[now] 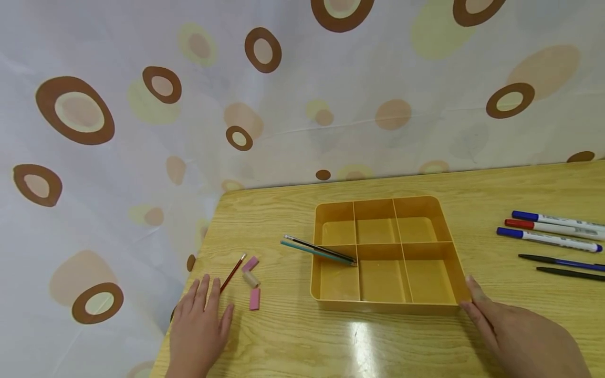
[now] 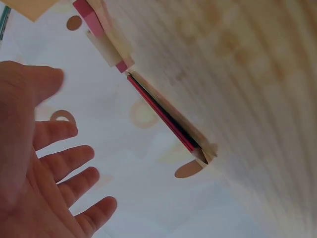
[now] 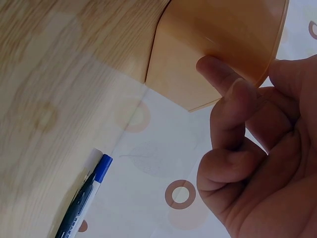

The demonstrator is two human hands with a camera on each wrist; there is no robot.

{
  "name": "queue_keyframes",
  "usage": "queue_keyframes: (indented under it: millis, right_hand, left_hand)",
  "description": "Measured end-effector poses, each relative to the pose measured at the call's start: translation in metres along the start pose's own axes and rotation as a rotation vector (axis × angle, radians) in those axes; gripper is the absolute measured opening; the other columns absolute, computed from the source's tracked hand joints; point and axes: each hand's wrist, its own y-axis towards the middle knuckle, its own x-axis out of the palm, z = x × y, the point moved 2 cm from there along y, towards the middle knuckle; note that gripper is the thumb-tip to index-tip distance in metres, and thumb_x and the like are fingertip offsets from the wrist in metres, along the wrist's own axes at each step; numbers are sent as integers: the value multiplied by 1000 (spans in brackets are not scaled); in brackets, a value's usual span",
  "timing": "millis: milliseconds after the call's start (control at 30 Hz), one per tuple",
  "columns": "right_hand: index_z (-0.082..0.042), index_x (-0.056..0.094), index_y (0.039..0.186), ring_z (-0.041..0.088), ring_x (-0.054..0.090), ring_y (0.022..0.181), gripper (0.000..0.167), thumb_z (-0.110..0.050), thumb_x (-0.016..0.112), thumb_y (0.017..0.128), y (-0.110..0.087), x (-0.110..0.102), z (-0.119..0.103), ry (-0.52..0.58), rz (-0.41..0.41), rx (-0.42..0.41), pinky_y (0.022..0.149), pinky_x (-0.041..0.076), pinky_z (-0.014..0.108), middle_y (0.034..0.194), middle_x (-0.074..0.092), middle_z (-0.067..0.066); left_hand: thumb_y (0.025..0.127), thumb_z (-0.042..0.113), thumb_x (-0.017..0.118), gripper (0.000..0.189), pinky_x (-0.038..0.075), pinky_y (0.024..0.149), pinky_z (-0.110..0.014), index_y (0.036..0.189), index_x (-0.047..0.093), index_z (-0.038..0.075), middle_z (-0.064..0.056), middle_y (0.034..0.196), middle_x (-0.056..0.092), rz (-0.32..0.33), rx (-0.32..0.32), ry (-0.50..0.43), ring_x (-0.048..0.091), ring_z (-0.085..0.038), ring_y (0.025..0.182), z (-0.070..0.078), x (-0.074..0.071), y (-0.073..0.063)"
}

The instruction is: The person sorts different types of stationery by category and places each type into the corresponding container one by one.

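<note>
A yellow-orange compartment tray [image 1: 387, 308] sits on the wooden table, its front right corner pinched by my right hand [image 1: 527, 333]. In the right wrist view, the index finger [image 3: 215, 72] presses the tray's outer wall, while the other fingers curl in. A black pencil [image 1: 298, 241] and a teal pencil [image 1: 302, 249] lean in the front left compartment, their ends sticking out over the left rim. My left hand [image 1: 198, 320] is spread low at the table's left side, holding nothing, beside a red pencil [image 1: 232, 273]. Close by lie pink erasers [image 1: 254, 299] and a beige eraser [image 1: 251, 279].
On the right lie blue-capped markers [image 1: 548, 239], a red-capped marker [image 1: 543, 226], a blue pen [image 1: 562, 261] and a black pen [image 1: 567, 272]. A patterned cloth [image 1: 283, 105] hangs behind and left of the table [image 1: 283, 341].
</note>
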Motion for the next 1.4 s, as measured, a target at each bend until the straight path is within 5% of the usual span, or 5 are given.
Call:
queue_keyframes:
  millis: [367,667,1000,1400]
  right_hand:
    - [7,48,149,38,74,75,58,-33,55,109,-2,1,1,0,31,1,57,55,50,96,77,23]
    - [7,48,149,38,73,73,58,-33,55,108,-2,-1,-1,-14,25,2,55,55,49,96,77,24]
    - [6,48,149,38,74,74,57,-33,57,108,-1,-1,-1,-12,39,-3,55,55,49,95,78,23]
    - [6,47,150,40,74,79,59,-34,56,108,-1,3,1,-15,14,4,59,56,52,99,77,24]
  left_hand:
    - [95,40,74,75,42,105,-70,152,48,-1,-32,154,45,-248,-102,-11,43,-54,141,-19,7,-6]
    - [100,39,68,61,46,102,-69,147,55,3,-23,140,63,-412,-116,-49,54,-50,131,-37,12,-4]
    - [96,27,75,15,56,75,-55,103,76,14,-5,110,77,-360,-97,-12,68,-36,107,-44,12,1]
    - [96,24,76,13,50,62,-43,92,73,12,-1,86,68,-368,-76,41,64,-28,83,-44,16,3]
